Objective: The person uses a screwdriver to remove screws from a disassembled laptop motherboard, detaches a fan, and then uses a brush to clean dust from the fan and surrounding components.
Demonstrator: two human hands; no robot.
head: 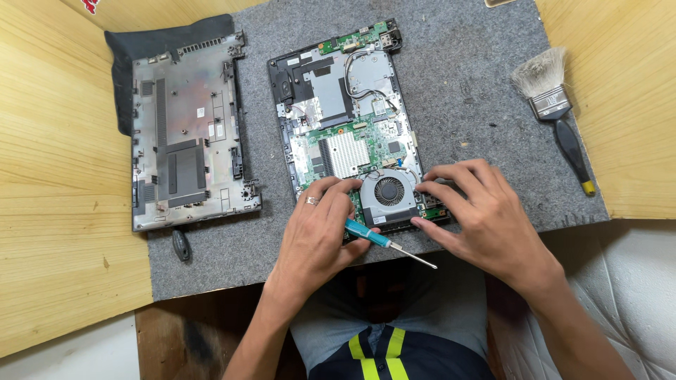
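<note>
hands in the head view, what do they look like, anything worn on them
Two bare hands and forearms, no gloves, no sleeves in view. The left hand wears a plain silver-coloured ring on one finger. The right hand shows no ring, watch or band.

Two bare forearms and hands reach in from the bottom of the view, with no sleeves showing. The left hand (315, 225) wears a plain silver-coloured ring (312, 200) on one finger. The right hand (486, 214) wears nothing. Below, the person's lap shows grey trousers (422, 309) and a dark garment with bright yellow-green stripes (373, 348).
</note>
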